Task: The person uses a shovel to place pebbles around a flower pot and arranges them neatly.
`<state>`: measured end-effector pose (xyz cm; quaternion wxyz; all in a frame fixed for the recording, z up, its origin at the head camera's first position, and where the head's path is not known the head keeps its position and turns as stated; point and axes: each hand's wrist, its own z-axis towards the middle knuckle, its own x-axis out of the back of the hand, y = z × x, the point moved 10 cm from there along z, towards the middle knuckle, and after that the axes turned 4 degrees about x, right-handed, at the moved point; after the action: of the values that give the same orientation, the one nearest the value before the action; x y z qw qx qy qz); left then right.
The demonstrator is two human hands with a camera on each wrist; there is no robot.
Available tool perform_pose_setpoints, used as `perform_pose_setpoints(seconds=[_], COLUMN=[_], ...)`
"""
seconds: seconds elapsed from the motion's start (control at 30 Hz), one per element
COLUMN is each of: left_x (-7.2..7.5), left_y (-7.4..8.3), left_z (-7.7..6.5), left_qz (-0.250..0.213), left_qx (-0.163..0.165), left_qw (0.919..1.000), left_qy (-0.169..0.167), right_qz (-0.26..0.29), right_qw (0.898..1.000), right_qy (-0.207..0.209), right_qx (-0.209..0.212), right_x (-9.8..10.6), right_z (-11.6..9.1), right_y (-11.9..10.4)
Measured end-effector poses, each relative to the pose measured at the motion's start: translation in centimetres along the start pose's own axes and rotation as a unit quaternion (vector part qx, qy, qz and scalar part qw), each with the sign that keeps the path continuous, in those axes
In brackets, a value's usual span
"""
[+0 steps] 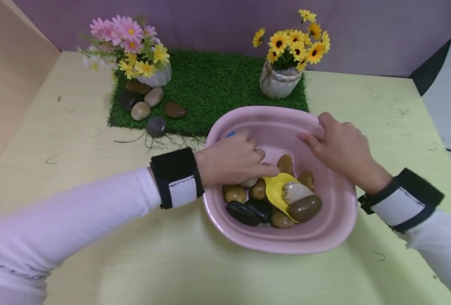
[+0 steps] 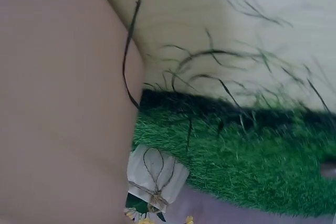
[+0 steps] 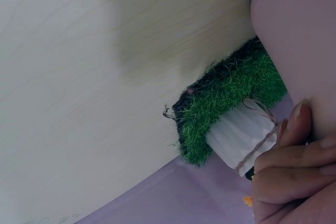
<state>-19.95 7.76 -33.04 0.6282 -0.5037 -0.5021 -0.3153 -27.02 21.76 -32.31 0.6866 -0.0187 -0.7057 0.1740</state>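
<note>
A pink basin (image 1: pixel 275 243) stands on the table with several smooth stones (image 1: pixel 242 212) inside, black, brown and tan. My left hand (image 1: pixel 234 159) reaches over its left side and grips a toy shovel with a yellow blade (image 1: pixel 275 192). A blue bit (image 1: pixel 231 134) shows beyond that hand, perhaps the handle's end; the rest of the handle is hidden. On the blade lie a white stone (image 1: pixel 295 191) and a brown stone (image 1: pixel 305 208). My right hand (image 1: pixel 343 144) holds the basin's upper right rim, thumb on the inner side. Its curled fingers (image 3: pixel 283 182) show in the right wrist view.
Behind the basin lies a green turf mat (image 1: pixel 217 80). A pot of pink and yellow flowers (image 1: pixel 154 76) stands at its left, a pot of yellow flowers (image 1: pixel 280 80) at its right. Several stones (image 1: pixel 140 111) lie at the mat's left end. Loose grass strands litter the table (image 1: pixel 134 254).
</note>
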Motion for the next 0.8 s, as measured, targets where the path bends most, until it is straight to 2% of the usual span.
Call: perform_pose_setpoints(seconds=[0.07, 0.13, 0.3, 0.5, 0.7, 0.8], left_x=[-0.1, -0.3, -0.6, -1.6, -2.2, -2.3], left_y=[0.3, 0.3, -0.3, -0.3, -1.0, -1.2], left_z=[0.1, 0.2, 0.2, 0.0, 0.2, 0.3], left_qz=[-0.032, -0.057, -0.091, -0.159, -0.179, -0.183], left_qx=[-0.026, -0.033, 0.000, 0.005, 0.042, 0.053], left_qw=[0.9988, 0.9965, 0.9924, 0.9785, 0.9720, 0.9711], left_qy=[-0.025, -0.051, -0.083, -0.131, -0.146, -0.144], right_qz=[-0.002, -0.003, -0.001, 0.002, -0.002, -0.001], right_qw=[1.000, 1.000, 1.000, 1.000, 1.000, 1.000], right_qy=[0.000, -0.002, 0.000, 0.004, 0.012, 0.008], right_qx=[-0.003, -0.004, 0.001, 0.002, 0.009, 0.006], right_x=[0.0, 0.0, 0.0, 0.0, 0.2, 0.1], right_z=[0.0, 0.0, 0.0, -0.1, 0.1, 0.1], right_y=[0.1, 0.1, 0.0, 0.0, -0.2, -0.2])
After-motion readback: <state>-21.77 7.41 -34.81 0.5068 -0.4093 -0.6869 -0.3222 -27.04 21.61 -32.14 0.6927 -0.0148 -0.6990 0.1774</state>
